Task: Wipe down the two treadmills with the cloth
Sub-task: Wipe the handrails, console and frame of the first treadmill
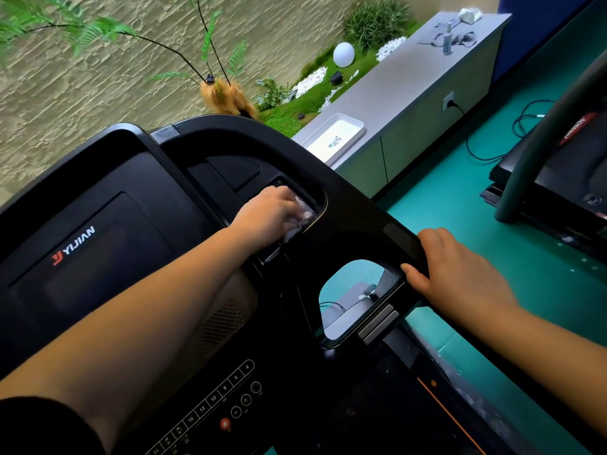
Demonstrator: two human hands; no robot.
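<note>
The near treadmill [98, 224] fills the lower left, its dark console tilted across the view, and the second treadmill [558, 178] stands well apart to the right across the green floor, not within reach of either hand from here. The left forearm runs diagonally up and to the right over the console face, so the reach lies along that same line. At the console's right end sits a long, shallow side pocket [317, 195], its long axis slanting from upper left to lower right. The right hand [460, 277] braces on the console's side arm [404, 238], fingers hooked over its outer edge and thumb laid along the near edge. The left hand [266, 213] is curled down into the pocket, bunching the cloth [300, 218] against its floor, so the pocket's unwiped length probably lies toward the wrist.
</note>
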